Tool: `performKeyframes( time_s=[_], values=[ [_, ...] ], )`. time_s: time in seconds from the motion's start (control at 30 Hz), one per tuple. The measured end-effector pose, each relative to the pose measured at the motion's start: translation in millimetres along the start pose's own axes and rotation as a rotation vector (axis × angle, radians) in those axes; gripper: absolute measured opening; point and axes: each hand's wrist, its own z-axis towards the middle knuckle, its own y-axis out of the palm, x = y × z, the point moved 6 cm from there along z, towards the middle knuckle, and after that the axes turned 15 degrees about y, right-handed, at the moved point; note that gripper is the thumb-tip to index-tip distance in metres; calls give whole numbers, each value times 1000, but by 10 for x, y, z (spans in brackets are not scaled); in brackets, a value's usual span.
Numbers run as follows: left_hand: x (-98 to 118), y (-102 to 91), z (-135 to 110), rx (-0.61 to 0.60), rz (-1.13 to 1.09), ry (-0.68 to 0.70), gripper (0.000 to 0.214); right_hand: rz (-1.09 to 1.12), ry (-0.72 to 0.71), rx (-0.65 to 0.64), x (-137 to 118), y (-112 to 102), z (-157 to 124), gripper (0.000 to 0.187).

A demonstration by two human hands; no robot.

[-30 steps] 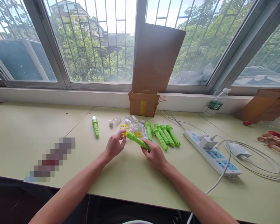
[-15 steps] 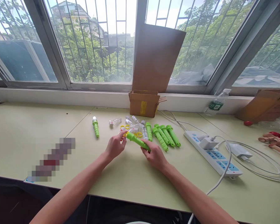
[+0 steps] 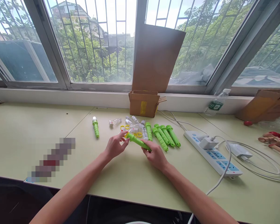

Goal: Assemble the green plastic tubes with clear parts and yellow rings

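Note:
My right hand [image 3: 155,154] is closed around the lower end of a green ribbed plastic handle [image 3: 138,141], which tilts up to the left above the table. At its upper end, the fingers of my left hand [image 3: 116,145] pinch a small yellow ring [image 3: 126,135] against the handle's mouth; the fingers partly hide it. Just behind lie clear plastic tubes [image 3: 144,132] with white ends and loose yellow rings [image 3: 138,134]. Several more green handles [image 3: 160,140] rest to the right. Off to the left, a green handle with a clear top [image 3: 95,127] lies alone.
A cardboard box [image 3: 144,105] stands against the window wall. On the right are a white power strip [image 3: 212,154] with cables, a charger [image 3: 240,151], a plastic bottle [image 3: 217,104] and wooden pieces [image 3: 274,143]. A blurred patch [image 3: 52,160] covers the table's left front.
My left hand has brought the yellow ring onto the upper end of the green handle, and its thumb has shifted right to the handle. The right hand has barely moved.

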Motion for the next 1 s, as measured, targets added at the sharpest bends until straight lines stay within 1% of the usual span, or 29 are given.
performKeyframes(
  time_s=[0.27, 0.4, 0.57, 0.8, 1.0],
  values=[
    [-64, 33, -1, 4, -118, 12, 33, 17, 3, -29, -16, 2, -18, 40],
    [-57, 38, 1, -33, -171, 36, 33, 19, -14, -41, 2, 8, -28, 41],
    [-49, 55, -11, -56, -185, 36, 33, 12, -21, -46, 16, 8, -39, 41],
    [-58, 49, -16, -27, -159, -15, 33, 30, -19, -38, -62, -8, -54, 40],
    [24, 66, -8, -38, -166, 22, 32, 30, -41, -42, -117, 12, -69, 40]
  ],
)
